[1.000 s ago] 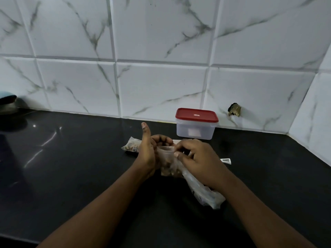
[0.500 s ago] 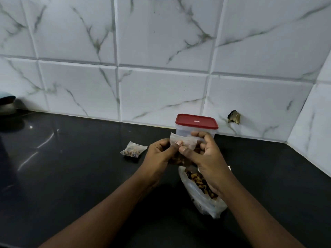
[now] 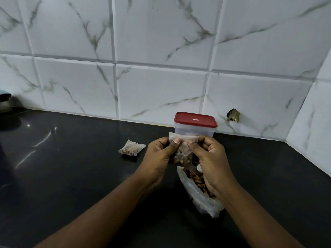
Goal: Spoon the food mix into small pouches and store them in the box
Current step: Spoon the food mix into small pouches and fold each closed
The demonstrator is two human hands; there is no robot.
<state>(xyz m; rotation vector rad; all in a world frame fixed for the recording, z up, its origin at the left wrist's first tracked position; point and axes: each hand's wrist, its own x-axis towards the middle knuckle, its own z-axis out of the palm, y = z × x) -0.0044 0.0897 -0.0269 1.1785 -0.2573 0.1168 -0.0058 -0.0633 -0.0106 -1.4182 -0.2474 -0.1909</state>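
A small clear pouch [image 3: 181, 151] with brown food mix in its lower half is held upright above the counter. My left hand [image 3: 159, 158] pinches its top left edge and my right hand [image 3: 209, 158] pinches its top right edge, thumbs on the near side. Below my right hand lies a larger clear bag of food mix [image 3: 198, 190], open at its far end. Behind the pouch stands a clear box with a shut red lid [image 3: 195, 120]. A filled small pouch [image 3: 131, 147] lies on the counter to the left. No spoon shows.
The black counter [image 3: 71, 167] runs to a white marble-look tiled wall. The wall turns a corner at the right. A chipped hole [image 3: 233, 115] marks the tile right of the box. A dark rounded object [image 3: 5, 102] sits at the far left edge.
Both hands lifted the pouch off the counter and up in front of the box. The fingers have shifted to pinch along its top edge.
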